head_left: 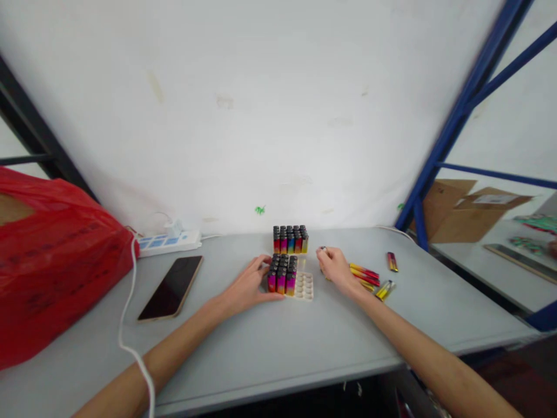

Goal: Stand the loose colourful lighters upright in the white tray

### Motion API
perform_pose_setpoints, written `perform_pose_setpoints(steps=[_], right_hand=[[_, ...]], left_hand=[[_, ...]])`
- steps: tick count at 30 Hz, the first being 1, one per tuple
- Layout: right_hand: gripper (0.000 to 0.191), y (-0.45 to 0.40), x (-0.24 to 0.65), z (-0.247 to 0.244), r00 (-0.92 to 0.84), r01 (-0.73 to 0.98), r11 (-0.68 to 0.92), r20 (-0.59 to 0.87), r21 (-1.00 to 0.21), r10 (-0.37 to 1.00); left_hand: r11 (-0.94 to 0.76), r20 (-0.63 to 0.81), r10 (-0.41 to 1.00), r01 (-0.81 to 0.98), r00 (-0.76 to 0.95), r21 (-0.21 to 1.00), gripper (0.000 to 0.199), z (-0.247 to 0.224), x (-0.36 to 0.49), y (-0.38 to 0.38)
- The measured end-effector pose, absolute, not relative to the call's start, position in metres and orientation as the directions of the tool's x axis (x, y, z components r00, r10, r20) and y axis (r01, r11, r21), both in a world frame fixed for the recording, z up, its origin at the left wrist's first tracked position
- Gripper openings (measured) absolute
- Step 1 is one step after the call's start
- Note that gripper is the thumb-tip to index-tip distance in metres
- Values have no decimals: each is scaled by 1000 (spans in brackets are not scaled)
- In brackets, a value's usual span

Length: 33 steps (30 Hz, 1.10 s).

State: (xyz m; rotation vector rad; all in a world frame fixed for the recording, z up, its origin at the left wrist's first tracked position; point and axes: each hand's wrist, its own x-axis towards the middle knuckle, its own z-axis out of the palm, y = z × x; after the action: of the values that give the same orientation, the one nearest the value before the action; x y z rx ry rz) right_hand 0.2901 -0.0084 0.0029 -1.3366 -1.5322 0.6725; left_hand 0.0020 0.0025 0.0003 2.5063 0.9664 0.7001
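Note:
My left hand (248,284) wraps round the left side of a white tray (307,287), thumb at its front edge, fingers at the back corner. Upright lighters (281,278) with black tops and pink, purple and orange bodies fill the tray's left part; round holes show in its right part. Behind it stands a second block of upright multicoloured lighters (290,240). To the right, my right hand (334,264) is closed on a lighter (323,248), mostly hidden by the fingers; its top pokes out. Beside that hand lie several loose red and yellow lighters (365,273).
A phone (172,288) lies on the grey table (278,348) at left, near a power strip (167,242) and a red plastic bag (56,261). A white cable (126,325) crosses the left forearm. One lighter (392,262) lies apart at right. Blue shelf posts (452,122) flank a cardboard box (465,215).

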Motion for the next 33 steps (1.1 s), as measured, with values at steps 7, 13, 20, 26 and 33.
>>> perform_pose_setpoints(steps=[7, 13, 20, 26, 33], right_hand=[[48, -19, 284, 15, -188, 501, 410, 367, -762, 911], [50, -21, 283, 14, -301, 640, 536, 462, -551, 834], [41, -15, 287, 8, -329, 657, 521, 415, -545, 848], [38, -9, 291, 7, -465, 687, 613, 411, -390, 784], [30, -13, 288, 13, -505, 736, 599, 334, -315, 796]], left_hand=[[-695, 312, 705, 531, 637, 486, 52, 1, 3, 2], [-693, 329, 714, 558, 618, 457, 58, -3, 2, 3], [-686, 322, 717, 545, 618, 482, 67, -1, 2, 0], [-662, 303, 731, 529, 611, 531, 76, -5, 2, 2], [-655, 263, 732, 543, 629, 526, 82, -2, 3, 1]])
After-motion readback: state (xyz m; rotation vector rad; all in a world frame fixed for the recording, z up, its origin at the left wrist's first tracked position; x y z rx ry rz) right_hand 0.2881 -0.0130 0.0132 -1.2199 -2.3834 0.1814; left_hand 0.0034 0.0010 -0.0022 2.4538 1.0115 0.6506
